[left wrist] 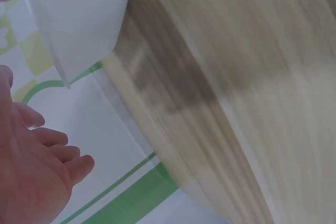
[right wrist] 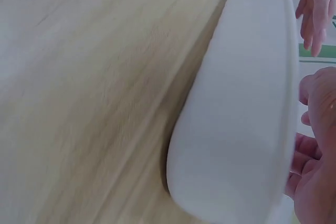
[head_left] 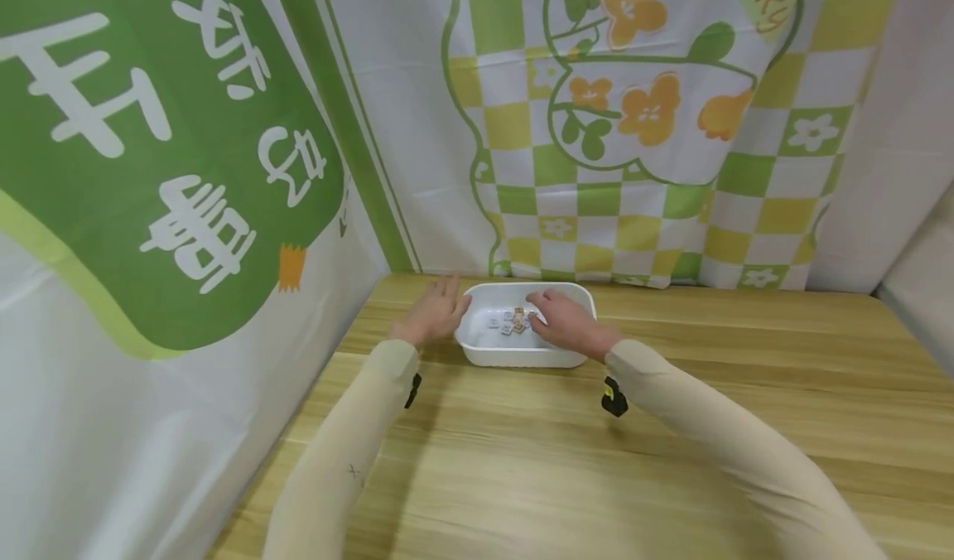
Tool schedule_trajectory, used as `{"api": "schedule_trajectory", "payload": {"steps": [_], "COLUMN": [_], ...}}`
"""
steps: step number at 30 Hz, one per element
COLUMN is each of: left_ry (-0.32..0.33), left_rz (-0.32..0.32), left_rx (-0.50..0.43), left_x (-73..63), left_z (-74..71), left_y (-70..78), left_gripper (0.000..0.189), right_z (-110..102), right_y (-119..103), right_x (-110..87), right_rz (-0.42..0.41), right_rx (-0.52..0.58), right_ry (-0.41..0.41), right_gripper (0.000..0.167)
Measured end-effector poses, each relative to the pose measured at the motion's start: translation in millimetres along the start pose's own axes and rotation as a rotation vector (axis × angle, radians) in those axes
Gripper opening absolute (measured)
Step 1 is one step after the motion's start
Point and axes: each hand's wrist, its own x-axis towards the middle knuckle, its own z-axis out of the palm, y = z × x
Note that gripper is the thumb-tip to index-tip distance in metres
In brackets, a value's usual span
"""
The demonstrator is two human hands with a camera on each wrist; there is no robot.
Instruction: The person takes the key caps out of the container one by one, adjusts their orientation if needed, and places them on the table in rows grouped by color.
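A white rectangular basin (head_left: pixel 522 358) sits on the wooden table near its back edge. Inside it lie several small square pieces (head_left: pixel 507 329), most of them pale, with a few brown ones grouped toward the middle. My right hand (head_left: pixel 566 323) reaches over the basin's right side, fingers bent loosely above the pieces; the right wrist view shows the fingers partly behind the basin rim. Beside the left rim, my left hand (head_left: pixel 436 311) stays outside the basin, its fingers extended and apart. No object shows in the left palm in the left wrist view.
The wooden tabletop (head_left: pixel 507 461) stretches in front of the basin and to its right. A checked, flower-printed cloth (head_left: pixel 581 204) hangs right behind the table's back edge. Another white and green cloth (head_left: pixel 224 394) hangs along the left side.
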Motion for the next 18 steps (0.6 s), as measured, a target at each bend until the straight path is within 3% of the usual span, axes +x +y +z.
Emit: {"api": "schedule_trajectory", "payload": {"steps": [7, 18], "left_ry": [0.008, 0.017], "left_rz": [0.037, 0.066], "left_rx": [0.109, 0.136], "left_x": [0.9, -1.1], "left_z": [9.5, 19.4], "left_y": [-2.7, 4.4], "left_gripper": [0.071, 0.066], "right_z": [18, 32], "right_y": [-9, -19], "right_x": [12.1, 34.2], "right_rz": [0.003, 0.006], "right_rx": [0.017, 0.095], "right_ry": [-0.034, -0.066], "right_gripper": [0.042, 0.035]}}
